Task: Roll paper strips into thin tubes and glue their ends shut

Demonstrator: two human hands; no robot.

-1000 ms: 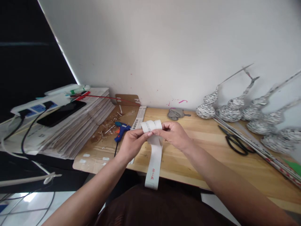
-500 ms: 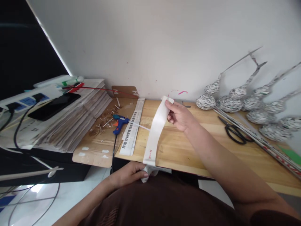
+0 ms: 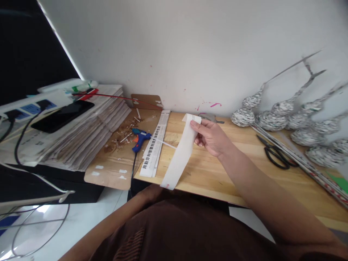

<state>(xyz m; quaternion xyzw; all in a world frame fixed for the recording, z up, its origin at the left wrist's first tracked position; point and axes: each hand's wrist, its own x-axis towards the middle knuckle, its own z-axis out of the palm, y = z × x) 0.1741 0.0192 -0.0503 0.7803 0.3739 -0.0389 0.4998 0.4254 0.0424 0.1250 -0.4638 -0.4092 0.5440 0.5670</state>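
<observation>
My right hand (image 3: 208,136) pinches the upper end of a white paper strip (image 3: 181,156) between thumb and fingers. The strip slants down to the left across the wooden table, its lower end at the front edge and its top corner folded over. My left hand (image 3: 153,192) is below the table edge near my body; its fingers are hidden in shadow. Left of the strip lie flat newspaper strips (image 3: 154,148) with printed characters. A blue glue gun (image 3: 140,140) rests beside them on cardboard, with a glue stick (image 3: 167,144) poking out toward the held strip.
A tall stack of newspaper (image 3: 106,134) carries a phone (image 3: 63,116) and a power strip (image 3: 27,110). Scraps litter the cardboard (image 3: 108,177). At right are black-handled scissors (image 3: 276,156), long paper rods (image 3: 299,163) and several woven paper gourds (image 3: 243,117) against the wall.
My left hand has let go of the strip's lower end and dropped below the table edge; the crumpled cloth-like piece there is out of sight. The strip now hangs more slanted from my right hand.
</observation>
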